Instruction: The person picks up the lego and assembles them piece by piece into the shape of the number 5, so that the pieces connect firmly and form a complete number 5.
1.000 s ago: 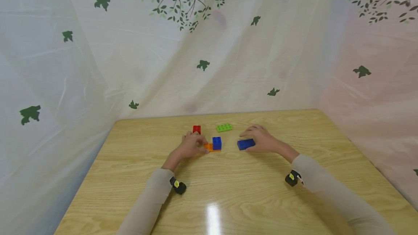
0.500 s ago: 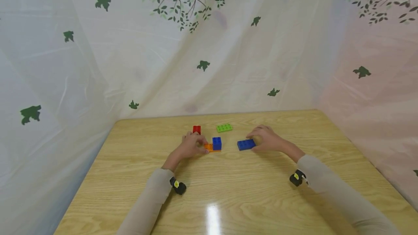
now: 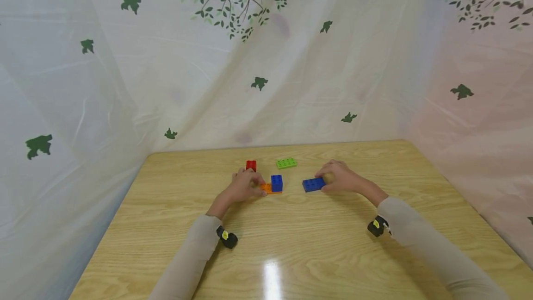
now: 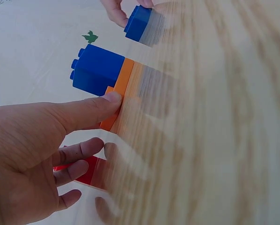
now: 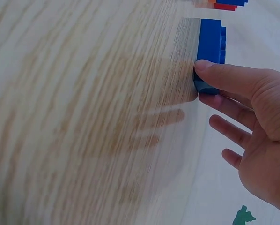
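Orange stud plate (image 3: pixel 266 189) lies flat on the wood-grain table (image 3: pixel 250 235), w/ a blue 2x2 brick (image 3: pixel 276 183) seated on its R part, studs showing at its L. L hand (image 3: pixel 243 185) is at the plate's L end: thumb on the near edge, index opposite, so a pinch afaict, tho' the index tip is mostly hidden in the L wrist view. Its other fingers hang loose, off the plate.

Long blue brick (image 3: pixel 314 184) sits studs-up, R of the plate, gap btwn. R hand (image 3: pixel 339 178) pinches the brick's end farthest from the plate, thumb on the near side, index round the other; its remaining fingers are spread, holding nothing.

Key relation, imo: from the R hand's grip the brick points L, toward the plate. Its long axis runs approx. L–R, free end facing the plate; the plate's own long axis runs approx. the same way, so the two are roughly in line, not touching. R hand's nearer the long brick, L hand nearer the plate.

Also: red brick (image 3: pixel 251 165) back-L of the plate, partly hidden by the L hand; lime 2x4 plate (image 3: pixel 286 163) behind the orange one, slightly R, well apart from either hand. Pale backdrop (image 3: pixel 208 96) hangs beyond all that.
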A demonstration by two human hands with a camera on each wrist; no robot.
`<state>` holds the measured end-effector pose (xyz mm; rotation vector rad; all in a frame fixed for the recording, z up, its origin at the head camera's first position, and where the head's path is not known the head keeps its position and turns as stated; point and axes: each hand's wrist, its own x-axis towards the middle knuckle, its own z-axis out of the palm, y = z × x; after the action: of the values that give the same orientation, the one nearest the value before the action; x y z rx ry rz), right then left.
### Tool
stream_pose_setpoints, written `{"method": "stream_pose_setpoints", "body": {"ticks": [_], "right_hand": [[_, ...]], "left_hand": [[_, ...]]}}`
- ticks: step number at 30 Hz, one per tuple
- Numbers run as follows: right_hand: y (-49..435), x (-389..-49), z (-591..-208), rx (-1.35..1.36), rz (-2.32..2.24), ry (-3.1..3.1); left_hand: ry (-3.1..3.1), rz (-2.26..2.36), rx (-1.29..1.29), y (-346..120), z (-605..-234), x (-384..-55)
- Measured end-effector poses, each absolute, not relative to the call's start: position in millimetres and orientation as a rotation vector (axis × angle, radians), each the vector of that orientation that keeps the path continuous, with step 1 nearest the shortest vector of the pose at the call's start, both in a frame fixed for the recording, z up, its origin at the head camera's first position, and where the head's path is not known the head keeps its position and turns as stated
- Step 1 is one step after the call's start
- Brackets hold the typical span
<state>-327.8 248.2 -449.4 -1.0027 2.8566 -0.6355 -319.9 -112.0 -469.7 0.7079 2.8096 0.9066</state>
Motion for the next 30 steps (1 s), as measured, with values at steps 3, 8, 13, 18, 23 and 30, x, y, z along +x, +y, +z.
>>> {"method": "stream_pose_setpoints", "body": {"ticks": [3,8,13,18,23,30], "right_hand": [[247,-329,-449,-1.001,-0.633,2.851],[244,-331,-448,-0.993,-0.643,2.839],[243,-333,-449,-1.004,-0.656,2.839],[240,-334,-448,-1.019,-0.641,2.843],[237,-334,-444,-0.980,-0.657,2.826],[232,-339,-442,-0.992,-0.681,2.819]], "left_hand": [[2.809,0.904,0.716,-113,-469,-320],[2.808,0.904,0.729,-113,-469,-321],[2.809,0.902,0.732,-113,-469,-321],[2.818,0.914,0.739,-113,-469,-321],[2.823,0.916,0.743,-113,-469,-321],[2.828,0.906,0.745,-113,-470,-323]]}}
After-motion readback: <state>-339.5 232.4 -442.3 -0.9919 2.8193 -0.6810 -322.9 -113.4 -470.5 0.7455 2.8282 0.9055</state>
